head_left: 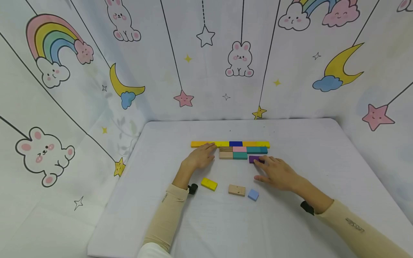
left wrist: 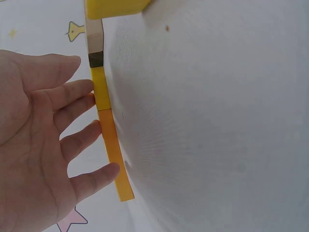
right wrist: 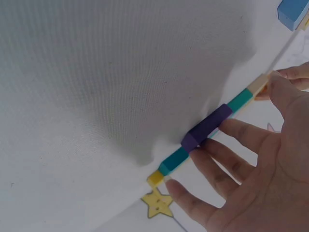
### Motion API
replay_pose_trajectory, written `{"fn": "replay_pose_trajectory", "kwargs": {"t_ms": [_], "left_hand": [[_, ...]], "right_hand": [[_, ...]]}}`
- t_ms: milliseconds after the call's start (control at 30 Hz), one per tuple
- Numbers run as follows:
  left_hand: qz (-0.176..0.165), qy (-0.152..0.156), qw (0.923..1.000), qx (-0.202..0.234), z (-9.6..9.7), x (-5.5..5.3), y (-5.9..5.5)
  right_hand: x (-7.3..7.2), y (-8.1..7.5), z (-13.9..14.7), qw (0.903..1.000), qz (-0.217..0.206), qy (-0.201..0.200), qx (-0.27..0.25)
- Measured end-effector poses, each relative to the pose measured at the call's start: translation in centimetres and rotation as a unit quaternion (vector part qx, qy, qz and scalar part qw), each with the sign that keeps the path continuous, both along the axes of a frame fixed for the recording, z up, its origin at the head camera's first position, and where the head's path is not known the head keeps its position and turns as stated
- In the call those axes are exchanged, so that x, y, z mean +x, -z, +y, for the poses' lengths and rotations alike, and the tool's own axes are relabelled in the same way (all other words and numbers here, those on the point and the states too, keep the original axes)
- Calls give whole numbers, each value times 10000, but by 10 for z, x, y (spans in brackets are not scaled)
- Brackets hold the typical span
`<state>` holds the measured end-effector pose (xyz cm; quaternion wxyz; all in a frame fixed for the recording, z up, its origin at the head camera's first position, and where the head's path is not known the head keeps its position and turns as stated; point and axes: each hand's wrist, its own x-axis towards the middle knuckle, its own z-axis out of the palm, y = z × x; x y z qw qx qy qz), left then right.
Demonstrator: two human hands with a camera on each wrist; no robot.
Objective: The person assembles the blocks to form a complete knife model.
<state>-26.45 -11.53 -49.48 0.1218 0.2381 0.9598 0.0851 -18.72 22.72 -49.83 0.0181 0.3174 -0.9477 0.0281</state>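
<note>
My left hand point(head_left: 200, 157) rests its fingertips on a long row of yellow and orange blocks point(head_left: 222, 144) with a dark blue block point(head_left: 236, 143) in it. In the left wrist view those fingers lie spread along an orange block point(left wrist: 114, 150) and a yellow block point(left wrist: 101, 89). A purple block point(head_left: 252, 159) lies by the near side of the rows. Extended fingers of my right hand point(head_left: 280, 174) touch it, while the thumb stays apart from it. Between it and the long row sit teal blocks point(head_left: 257, 150), a pink block point(head_left: 239, 149) and wooden blocks point(head_left: 226, 155).
Nearer to me on the white-covered table point(head_left: 226, 229) lie a loose yellow block point(head_left: 209, 184), a wooden block point(head_left: 237, 190) and a small light blue block point(head_left: 253, 195). A patterned cloth point(head_left: 213, 71) hangs behind the table.
</note>
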Motion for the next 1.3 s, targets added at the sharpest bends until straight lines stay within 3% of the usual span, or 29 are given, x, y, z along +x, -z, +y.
{"fn": "replay_pose_trajectory", "kwargs": {"t_ms": [400, 1300], "left_hand": [[-1, 17, 10000, 13, 1, 0, -2], [-49, 37, 10000, -55, -1, -1, -2]], "right_hand": [[-8, -2, -3, 9998, -166, 69, -40], [-18, -1, -5, 10000, -27, -14, -43]]}}
